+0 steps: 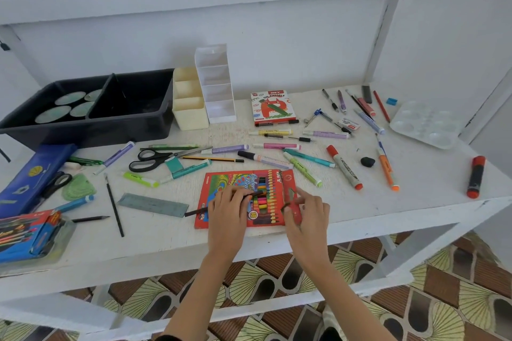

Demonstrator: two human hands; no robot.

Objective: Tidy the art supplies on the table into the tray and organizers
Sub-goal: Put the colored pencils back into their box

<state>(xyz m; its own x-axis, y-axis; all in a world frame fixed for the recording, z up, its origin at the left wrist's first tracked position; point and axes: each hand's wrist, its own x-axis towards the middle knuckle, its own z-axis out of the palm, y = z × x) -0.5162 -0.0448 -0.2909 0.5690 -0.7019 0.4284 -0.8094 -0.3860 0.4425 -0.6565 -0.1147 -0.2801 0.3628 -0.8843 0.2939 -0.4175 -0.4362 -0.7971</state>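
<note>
Our left hand [228, 203] rests on the red colour-pen box [230, 178] at the counter's [360, 210] near edge, its fingers pinching a dark pencil [194, 212] that lies across the pack. Our right hand [307, 212] pinches the box's open flap [289, 178]. We should hold that flap wide, line the pencil up with the row of pens, slide it in flat, then close the box before lifting. At the far left, the black tray [110, 130] holds four round greenish discs [69, 98] in its left compartment; the right one is too dark to read. Beside it stand the cream organizer [191, 115] and the white organizer [220, 108], with nothing showing above their rims.
</note>
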